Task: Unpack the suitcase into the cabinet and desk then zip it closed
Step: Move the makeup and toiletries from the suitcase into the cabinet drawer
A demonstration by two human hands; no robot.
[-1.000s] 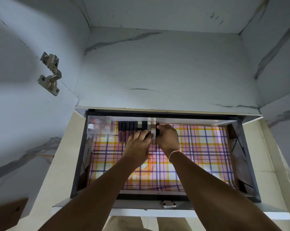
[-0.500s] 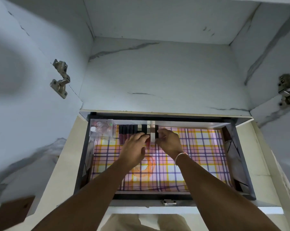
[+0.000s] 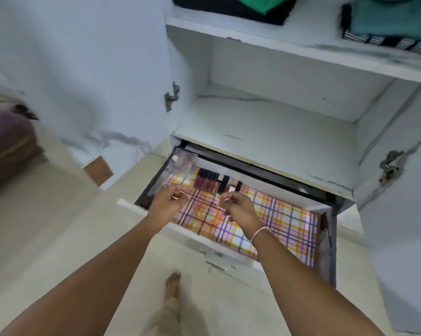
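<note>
The cabinet drawer stands pulled out, lined with plaid paper. A row of lipstick tubes stands along its back edge, next to a clear plastic box in the back left corner. My left hand hovers over the drawer's left part, fingers loosely curled, holding nothing. My right hand hovers near the middle of the drawer, fingers loosely curled and empty, a thin bracelet on the wrist. Both hands are a little in front of the tubes and apart from them. The suitcase is out of view.
Above the drawer is a white marble-look shelf. Folded green and dark clothes and teal clothes lie on the upper shelf. Cabinet doors stand open at the left and right. A purple bed is at far left. My foot is on the floor.
Both hands have let go of the lipstick tubes and pulled back from the row. My head has swung left and back, so the upper shelves, the floor and the bed come into view.
</note>
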